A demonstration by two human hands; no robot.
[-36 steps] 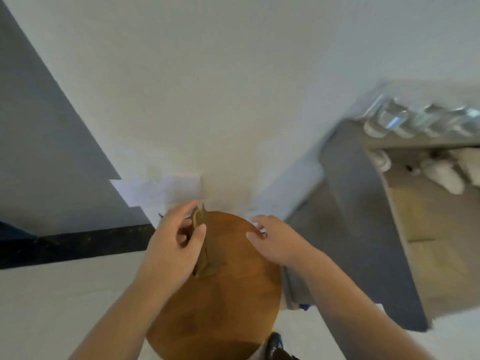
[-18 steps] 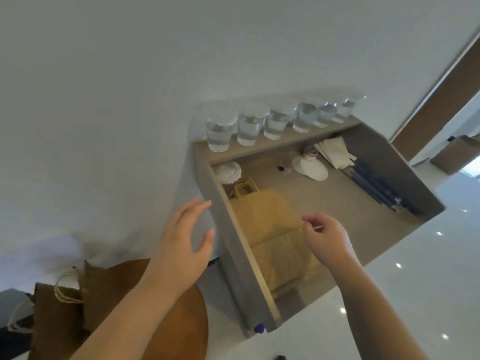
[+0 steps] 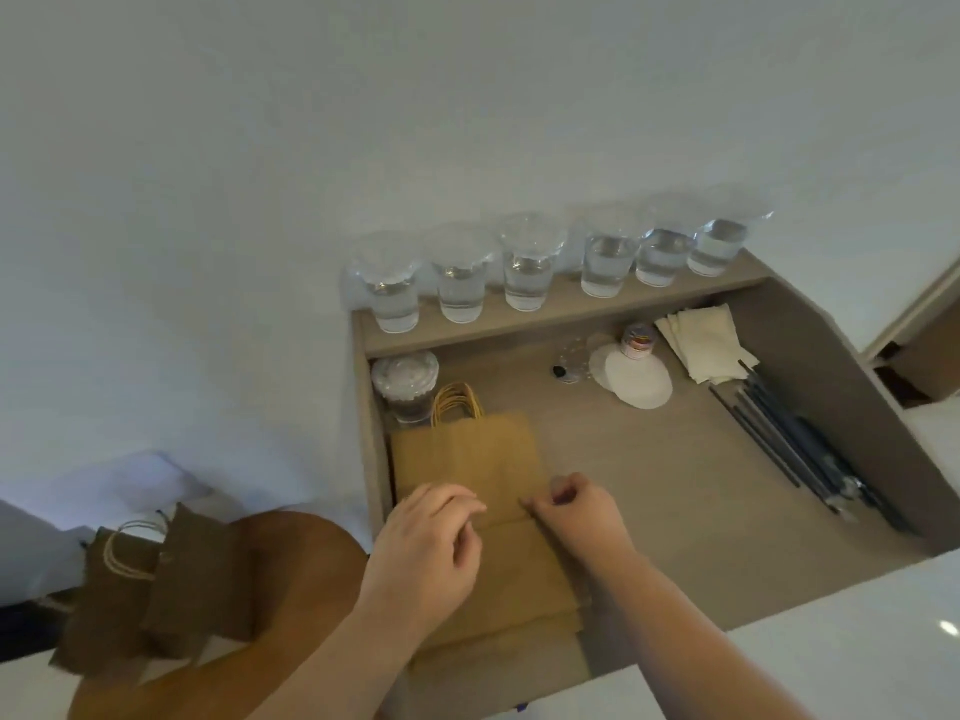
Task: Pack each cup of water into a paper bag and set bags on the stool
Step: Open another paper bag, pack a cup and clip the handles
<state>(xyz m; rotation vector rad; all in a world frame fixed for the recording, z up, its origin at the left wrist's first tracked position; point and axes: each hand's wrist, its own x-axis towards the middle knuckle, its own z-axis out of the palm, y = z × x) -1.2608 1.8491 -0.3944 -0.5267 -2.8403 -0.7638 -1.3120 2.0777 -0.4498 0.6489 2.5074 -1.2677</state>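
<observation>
Several clear cups of water [image 3: 525, 275] with lids stand in a row on the desk's raised back ledge. A stack of flat brown paper bags [image 3: 480, 470] lies at the desk's left side. Both hands are on the top bag's folded bottom flap: my left hand [image 3: 428, 545] rests on it with curled fingers, and my right hand [image 3: 576, 511] pinches the flap edge. Two upright brown bags [image 3: 156, 584] stand on the round wooden stool [image 3: 306, 563] at the lower left.
The grey desk [image 3: 675, 485] has raised side walls. On it are a stack of cup lids [image 3: 408, 384], white round papers [image 3: 636, 379], a small jar [image 3: 639, 343], napkins [image 3: 704, 348] and dark straws [image 3: 795, 449]. A white wall stands behind.
The view swung from the stool to the desk. Both hands moved from the bag on the stool onto the flat bag stack, and the right hand now pinches its flap.
</observation>
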